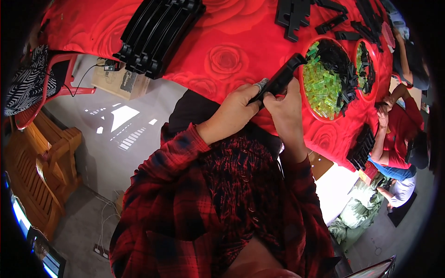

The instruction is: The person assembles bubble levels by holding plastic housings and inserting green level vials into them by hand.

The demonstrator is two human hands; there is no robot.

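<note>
A long black plastic part (283, 76) slants up to the right in front of me, over the edge of the red rose-patterned tablecloth (227, 60). My left hand (234, 111) is wrapped round its lower end; a grey covering shows on one finger. My right hand (286, 109) grips the same part from the right, its thumb pressed on the near side. Just right of my hands sits a red-rimmed oval tray (303, 95) with many small yellow-green clear pieces (322, 88) and small black pieces (334, 53). Whatever lies between my fingertips is hidden.
Long curved black parts (162, 34) lie stacked at the far left. A smaller red tray (376, 76) and loose black parts (294, 16) are at the right. Other people (398, 125) sit along the right side. A cardboard box (121, 82) and wooden chair (44, 171) stand at left.
</note>
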